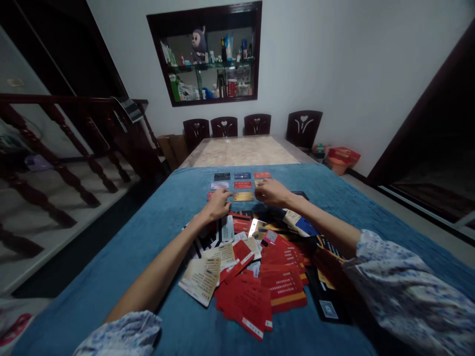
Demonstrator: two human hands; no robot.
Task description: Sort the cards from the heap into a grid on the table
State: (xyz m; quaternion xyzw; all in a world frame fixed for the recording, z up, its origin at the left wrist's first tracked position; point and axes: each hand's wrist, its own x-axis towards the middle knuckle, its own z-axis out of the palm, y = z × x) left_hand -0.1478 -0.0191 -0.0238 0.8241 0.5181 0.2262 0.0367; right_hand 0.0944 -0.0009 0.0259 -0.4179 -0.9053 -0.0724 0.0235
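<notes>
Small cards lie in rows on the blue cloth (159, 222): a black card (222, 176), a dark blue card (242, 175) and an orange-red card (262, 175) at the back, with a pale card (219, 185) and a red card (243, 185) in the middle row. My left hand (219, 203) rests over a pink card at the front left, fingers spread beside the gold card (243, 197). My right hand (272, 193) is closed at the right end of the rows, its fingertips hiding what they hold. Nearer me spreads a heap of red cards (282, 282) and cream cards (202, 279).
Beyond the cloth is the bare marble tabletop (247, 151), with dark chairs (257, 124) behind it. A wooden railing (55, 148) stands at the left. A red bag (343, 155) sits on the floor at the right.
</notes>
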